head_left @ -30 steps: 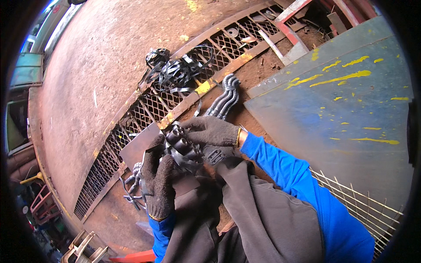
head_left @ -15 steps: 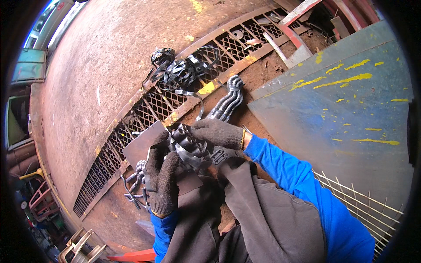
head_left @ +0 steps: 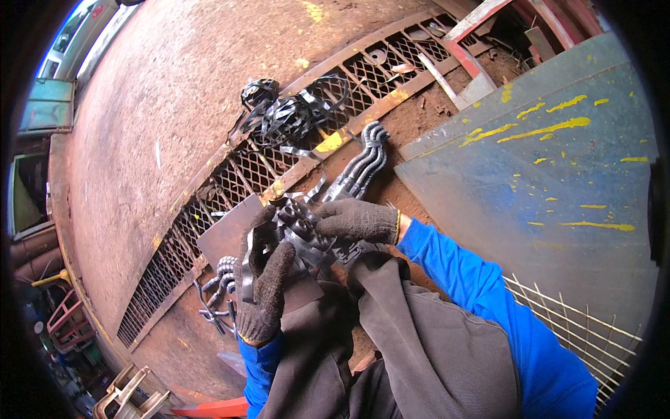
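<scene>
Between my gloved hands, above my knees, is a bundle of dark metal tubes (head_left: 299, 225) with open round ends, partly wrapped in shiny black plastic strip. My left hand (head_left: 264, 297) is curled round its left side, and a loose strip (head_left: 248, 271) hangs by its fingers. My right hand (head_left: 359, 220) is closed against the bundle's right side; its fingertips are partly hidden, so whether they pinch the strip is unclear. Just beyond lies a wrapped bundle of bent tubes (head_left: 364, 164). A flat brown metal plate (head_left: 227, 229) sits beneath the work.
A tangled heap of black plastic strip (head_left: 289, 117) lies on the rusty floor grating (head_left: 244, 167). More bent tubes (head_left: 222, 274) lie left of my left hand. A large paint-marked metal sheet (head_left: 530, 174) and a wire mesh (head_left: 569, 328) are at the right.
My right hand has shifted slightly right and down. The bundle has turned a little, with more loose strip showing at its top and by my left fingers.
</scene>
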The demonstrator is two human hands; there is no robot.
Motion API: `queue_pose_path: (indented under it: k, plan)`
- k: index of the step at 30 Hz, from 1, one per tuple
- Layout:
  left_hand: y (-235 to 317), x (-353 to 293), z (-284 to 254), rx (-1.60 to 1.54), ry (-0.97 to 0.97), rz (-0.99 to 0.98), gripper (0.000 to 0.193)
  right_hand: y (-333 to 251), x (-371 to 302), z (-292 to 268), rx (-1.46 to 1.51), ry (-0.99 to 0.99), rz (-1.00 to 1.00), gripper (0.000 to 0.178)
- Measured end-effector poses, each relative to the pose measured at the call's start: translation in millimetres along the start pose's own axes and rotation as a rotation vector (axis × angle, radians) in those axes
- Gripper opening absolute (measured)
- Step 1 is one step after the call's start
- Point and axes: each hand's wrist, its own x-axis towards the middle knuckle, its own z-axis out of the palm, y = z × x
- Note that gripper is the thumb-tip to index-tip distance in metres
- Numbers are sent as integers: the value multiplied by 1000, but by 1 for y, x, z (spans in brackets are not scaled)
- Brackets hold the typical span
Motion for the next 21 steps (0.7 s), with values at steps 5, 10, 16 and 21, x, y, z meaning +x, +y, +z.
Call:
queue_pose_path:
  k: [5, 10, 16, 21]
  plan:
    - [0, 0, -2, 10, -39, -5, 55, -4, -5, -5, 16, -71, -62, 43]
    - [16, -4, 0, 168, -63, 12, 58, 17, 2, 4, 277, -101, -117, 42]
    - [7, 1, -1, 277, -61, 32, 57, 25, -7, 13, 286, -13, -92, 45]
    - [10, -3, -1, 278, -54, -6, 57, 36, -4, 23, 452, -69, -161, 46]
